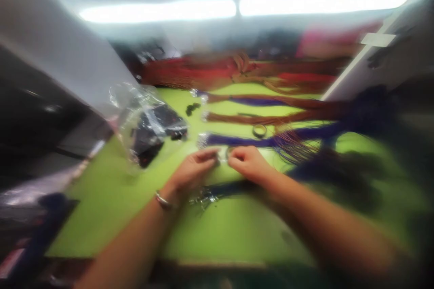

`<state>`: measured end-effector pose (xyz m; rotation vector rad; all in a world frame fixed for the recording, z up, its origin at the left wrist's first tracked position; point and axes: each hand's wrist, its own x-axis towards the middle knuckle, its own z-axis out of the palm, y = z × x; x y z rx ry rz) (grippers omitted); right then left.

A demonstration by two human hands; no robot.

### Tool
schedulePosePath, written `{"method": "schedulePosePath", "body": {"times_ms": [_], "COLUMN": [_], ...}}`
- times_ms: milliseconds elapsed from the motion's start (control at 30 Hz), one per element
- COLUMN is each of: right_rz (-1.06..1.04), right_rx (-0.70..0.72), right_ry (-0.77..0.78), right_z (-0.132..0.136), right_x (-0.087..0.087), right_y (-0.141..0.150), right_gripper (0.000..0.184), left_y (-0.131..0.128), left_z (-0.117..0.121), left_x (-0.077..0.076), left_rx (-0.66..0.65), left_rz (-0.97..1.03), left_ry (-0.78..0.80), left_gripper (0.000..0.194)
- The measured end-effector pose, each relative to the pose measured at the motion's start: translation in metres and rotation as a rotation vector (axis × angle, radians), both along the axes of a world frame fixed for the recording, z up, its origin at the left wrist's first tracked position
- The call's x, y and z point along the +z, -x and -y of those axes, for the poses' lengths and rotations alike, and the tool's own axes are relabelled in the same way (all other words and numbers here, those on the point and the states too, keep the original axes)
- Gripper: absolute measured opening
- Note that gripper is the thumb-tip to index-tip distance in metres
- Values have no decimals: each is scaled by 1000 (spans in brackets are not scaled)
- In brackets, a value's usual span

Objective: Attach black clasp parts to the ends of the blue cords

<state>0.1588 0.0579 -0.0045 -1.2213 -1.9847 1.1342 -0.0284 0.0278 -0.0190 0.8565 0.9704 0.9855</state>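
Observation:
The whole picture is smeared by motion. My left hand (193, 171) and my right hand (249, 162) meet over the green table (111, 198), fingers curled and pinched round a small pale item (224, 154) that I cannot make out. A metal bangle sits on my left wrist. Just below my hands lies a blue cord bundle with metal clasps (206, 196). Beyond my fingers lies another blue bundle (257, 141).
Red-brown cord bundles (271, 117) and red ones (210, 72) lie across the far side. A clear plastic bag with dark items (152, 128) sits at left. A small ring (259, 131) lies mid-table. A white panel (373, 49) leans at right.

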Motion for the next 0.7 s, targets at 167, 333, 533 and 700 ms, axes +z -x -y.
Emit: {"method": "schedulePosePath", "body": {"times_ms": [167,333,533,700], "right_rz": [21,1,36,30], "right_rx": [24,39,34,39], "right_ry": [-7,-19,2,148], "right_z": [-1,-1,1,-1], "right_x": [-6,-11,-9,-4], "right_y": [1,3,3,4], "right_gripper": [19,23,21,19], "left_y": [-2,-2,-3,-5], "left_z": [1,2,3,4], "left_x": [2,-1,-2,-6], "left_rx": [-21,-62,-54,-2], "left_rz": [30,35,-5,-126], "left_ry": [19,51,-20,-135], "left_gripper": [37,41,44,39]}}
